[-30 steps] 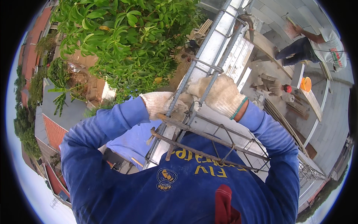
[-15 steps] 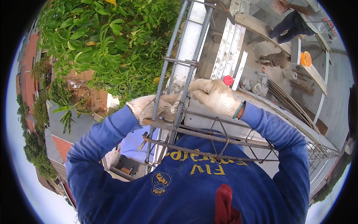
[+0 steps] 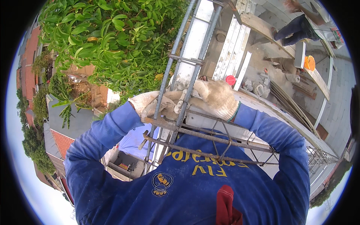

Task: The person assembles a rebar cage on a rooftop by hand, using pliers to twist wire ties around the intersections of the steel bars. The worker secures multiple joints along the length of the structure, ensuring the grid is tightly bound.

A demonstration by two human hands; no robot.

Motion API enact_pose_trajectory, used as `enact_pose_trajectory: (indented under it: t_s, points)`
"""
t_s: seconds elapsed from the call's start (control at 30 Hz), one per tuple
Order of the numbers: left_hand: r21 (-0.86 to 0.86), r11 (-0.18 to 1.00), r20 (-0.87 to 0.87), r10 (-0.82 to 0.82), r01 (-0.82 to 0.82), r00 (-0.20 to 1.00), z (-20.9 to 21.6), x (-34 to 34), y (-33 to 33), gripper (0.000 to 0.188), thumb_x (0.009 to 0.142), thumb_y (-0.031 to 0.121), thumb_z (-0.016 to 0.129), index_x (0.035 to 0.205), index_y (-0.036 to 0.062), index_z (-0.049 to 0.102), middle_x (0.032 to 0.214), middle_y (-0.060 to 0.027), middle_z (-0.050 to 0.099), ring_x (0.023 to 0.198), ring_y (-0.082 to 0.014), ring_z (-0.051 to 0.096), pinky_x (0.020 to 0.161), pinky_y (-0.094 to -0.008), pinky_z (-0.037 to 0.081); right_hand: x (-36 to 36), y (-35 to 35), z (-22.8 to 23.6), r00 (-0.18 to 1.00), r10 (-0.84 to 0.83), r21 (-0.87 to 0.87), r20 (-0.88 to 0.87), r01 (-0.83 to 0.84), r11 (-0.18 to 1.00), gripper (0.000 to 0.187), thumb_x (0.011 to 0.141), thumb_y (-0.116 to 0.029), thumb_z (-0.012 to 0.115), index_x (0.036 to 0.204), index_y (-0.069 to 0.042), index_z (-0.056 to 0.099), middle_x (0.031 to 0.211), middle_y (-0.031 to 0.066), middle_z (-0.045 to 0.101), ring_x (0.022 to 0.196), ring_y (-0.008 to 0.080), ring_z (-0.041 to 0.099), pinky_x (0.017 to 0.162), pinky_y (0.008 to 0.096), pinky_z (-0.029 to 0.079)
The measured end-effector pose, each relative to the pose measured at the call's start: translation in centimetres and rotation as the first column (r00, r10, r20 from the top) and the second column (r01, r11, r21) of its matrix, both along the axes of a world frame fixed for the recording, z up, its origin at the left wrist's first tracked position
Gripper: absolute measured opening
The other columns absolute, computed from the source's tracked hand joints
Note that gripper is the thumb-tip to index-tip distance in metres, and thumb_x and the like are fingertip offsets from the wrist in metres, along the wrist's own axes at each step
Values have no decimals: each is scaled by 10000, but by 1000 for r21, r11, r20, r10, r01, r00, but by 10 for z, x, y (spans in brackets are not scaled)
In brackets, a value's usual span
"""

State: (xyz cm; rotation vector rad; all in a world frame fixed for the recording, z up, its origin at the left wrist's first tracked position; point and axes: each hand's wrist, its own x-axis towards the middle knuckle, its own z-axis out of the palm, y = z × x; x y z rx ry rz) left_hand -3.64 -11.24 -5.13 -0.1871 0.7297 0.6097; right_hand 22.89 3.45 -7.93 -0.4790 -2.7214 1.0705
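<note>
Both my hands wear dirty white knit gloves and meet at an upright cage of steel reinforcing bars (image 3: 203, 42). My left hand (image 3: 156, 105) reaches in from the left, behind the left bar, with its fingers closed inside the cage near the right bar. Against the outer side of that right bar, my right hand (image 3: 218, 98) is curled, its fingertips partly hidden behind the steel. Whatever either hand holds is too small or too covered to make out. Just below them, a second cage of thinner bars (image 3: 210, 138) runs off to the right across my chest.
Leafy branches (image 3: 123, 41) crowd the left side. To the right, far below, are a red round lid (image 3: 230, 80), long pale boards (image 3: 233, 45), an orange bucket (image 3: 309, 63) and a plank (image 3: 262, 30). Another person (image 3: 300, 28) stands at the upper right.
My right hand has turned and slid slightly down the right bar, its fingers curling lower. My left hand stays nearly in place inside the cage. The view has shifted a little.
</note>
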Motion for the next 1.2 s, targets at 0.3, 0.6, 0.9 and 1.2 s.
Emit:
enact_pose_trajectory:
  t_s: [0.3, 0.6, 0.9, 1.2]
  points:
    - [121, 993, 37, -6, 2, 999, -42, -3, -18, 451, 1164, 155, 479, 1602, 49, 462, 1516, -135, 614, 1284, -235, 698, 1093, -448, 616, -11, 12, 5, 977, 145, 507, -158, -46, 861, 265, 811, -189, 708, 1066, -117, 706, 855, 26, 605, 760, 191, 691, 601, 377, 564]
    - [-47, 997, 79, 63, -60, 995, -67, -13, -27, 479, 1153, 180, 508, 1612, 52, 465, 1511, -127, 618, 1299, -277, 689, 1124, -529, 586, -8, 11, 11, 986, 147, 466, -81, -93, 880, 243, 836, -131, 734, 1071, -69, 735, 746, 55, 659, 693, 248, 704, 679, 445, 587]
    - [-53, 997, 13, 54, -53, 998, -39, -5, -12, 567, 1035, 103, 715, 1562, 17, 526, 1442, -119, 642, 1242, -228, 703, 1060, -465, 619, -12, -2, 31, 969, -84, 98, 231, 63, 993, 184, 937, -235, 746, 1057, -98, 764, 823, 153, 745, 796, 352, 768, 723, 509, 606]
    - [424, 878, -237, -132, 224, 963, -66, -3, -29, 584, 1028, 83, 710, 1577, 2, 529, 1574, -84, 560, 1275, -154, 667, 1050, -380, 617, -19, 11, 11, 821, -44, -802, 569, 567, 190, 260, 1037, -278, 713, 1117, -50, 806, 844, 45, 742, 710, 166, 705, 718, 361, 599]
